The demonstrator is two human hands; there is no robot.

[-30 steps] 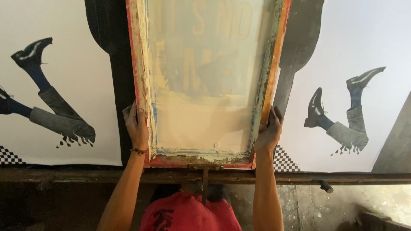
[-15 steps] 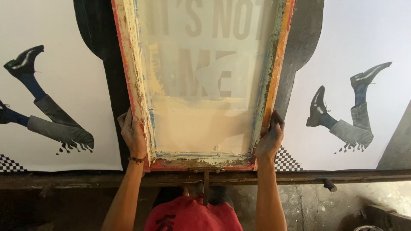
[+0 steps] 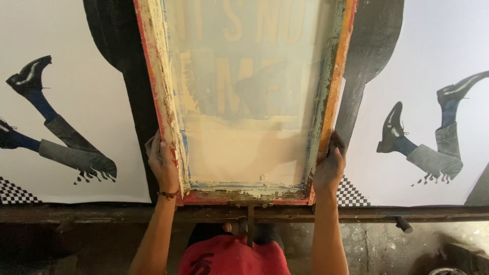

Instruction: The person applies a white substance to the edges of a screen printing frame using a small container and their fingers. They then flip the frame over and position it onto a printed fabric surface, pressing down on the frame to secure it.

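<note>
A large wooden screen-printing frame [image 3: 159, 102], paint-stained red, orange and cream, fills the middle of the head view. Its translucent mesh [image 3: 249, 91] carries a faint yellowish stencil and a cream ink layer near the bottom. My left hand [image 3: 162, 164] grips the frame's left rail near the lower corner. My right hand [image 3: 330, 167] grips the right rail at the same height. Under the frame lies a black garment-shaped platen [image 3: 369, 56].
White printed sheets showing legs in dark shoes lie at the left [image 3: 66, 117] and right [image 3: 428, 127] of the platen. A dark metal rail [image 3: 417, 214] runs along the table's near edge. My red shirt [image 3: 234, 257] shows below it.
The frame looks larger and closer than a second ago, and more of the stencil shows through the mesh. Both hands have stayed on the same rails.
</note>
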